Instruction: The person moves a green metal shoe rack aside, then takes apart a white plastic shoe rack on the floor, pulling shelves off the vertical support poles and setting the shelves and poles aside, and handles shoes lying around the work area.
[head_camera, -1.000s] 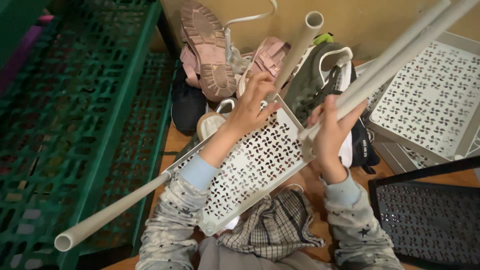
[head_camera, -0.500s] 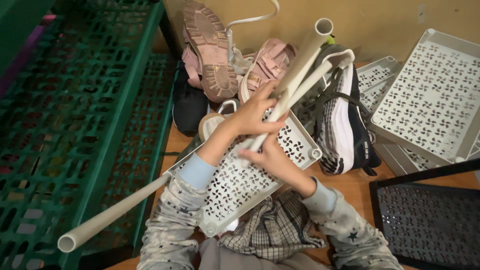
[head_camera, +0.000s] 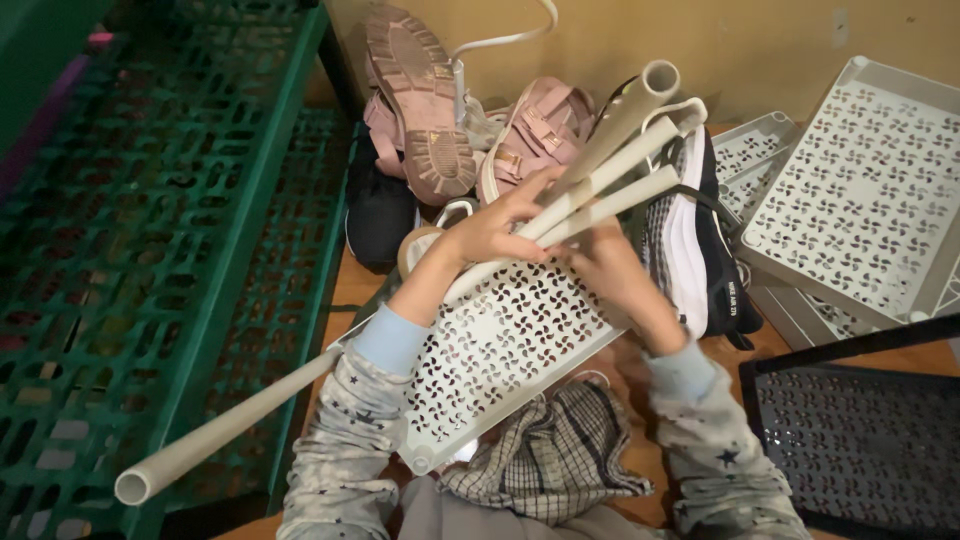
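My left hand (head_camera: 497, 228) grips a bundle of long off-white plastic tubes (head_camera: 610, 160) that slant from lower left to upper right. My right hand (head_camera: 603, 265) closes around the same tubes from below, just right of the left hand. One tube's open end (head_camera: 135, 487) sticks out at the lower left. A white perforated shelf panel (head_camera: 495, 345) lies tilted under both hands, across my lap. Checked fabric (head_camera: 548, 455) shows beneath it.
A green plastic lattice rack (head_camera: 150, 220) fills the left. Pink sandals (head_camera: 425, 110), a black shoe (head_camera: 380, 215) and a black-and-white sneaker (head_camera: 690, 235) are piled by the wall. More white perforated panels (head_camera: 860, 190) lean at right; a black perforated panel (head_camera: 860, 440) lies lower right.
My right hand brought its tubes leftward from the far right and joined them to the tube in my left hand. Both hands now sit close together on one bundle.
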